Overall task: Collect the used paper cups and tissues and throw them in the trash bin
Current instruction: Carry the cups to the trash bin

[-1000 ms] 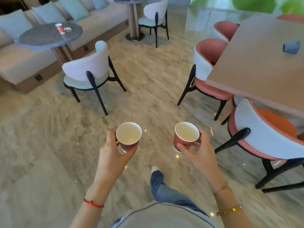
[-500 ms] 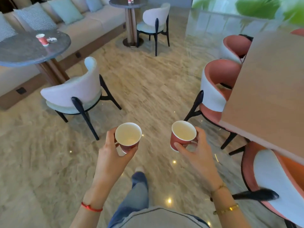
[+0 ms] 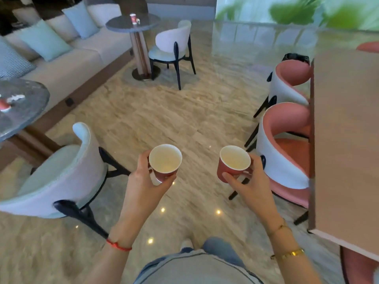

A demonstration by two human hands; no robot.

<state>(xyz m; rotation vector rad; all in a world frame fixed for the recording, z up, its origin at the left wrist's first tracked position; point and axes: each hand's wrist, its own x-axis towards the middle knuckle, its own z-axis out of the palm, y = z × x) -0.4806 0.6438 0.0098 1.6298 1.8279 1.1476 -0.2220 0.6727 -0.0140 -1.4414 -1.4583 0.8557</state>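
My left hand (image 3: 143, 183) grips a red paper cup (image 3: 165, 160) upright in front of me, with something white tucked under it. A second red paper cup (image 3: 233, 163) is held upright in my right hand (image 3: 249, 186). Both cups are white inside and look empty. On the round grey table at the left edge (image 3: 26, 111) stand another red cup (image 3: 4, 105) and a crumpled white tissue (image 3: 16, 97). A farther round table (image 3: 123, 24) carries one more red cup (image 3: 133, 18). A dark bin (image 3: 296, 57) shows behind the pink chairs.
A white chair (image 3: 65, 177) stands close on my left. Two pink chairs (image 3: 287, 144) line a long wooden table (image 3: 346, 130) on my right. A sofa with cushions (image 3: 71, 64) runs along the far left. Open marble floor (image 3: 174, 115) lies ahead.
I have walked forward with both cups held the same way. The left table and white chair slid toward the left edge, and the far table and chair came closer.
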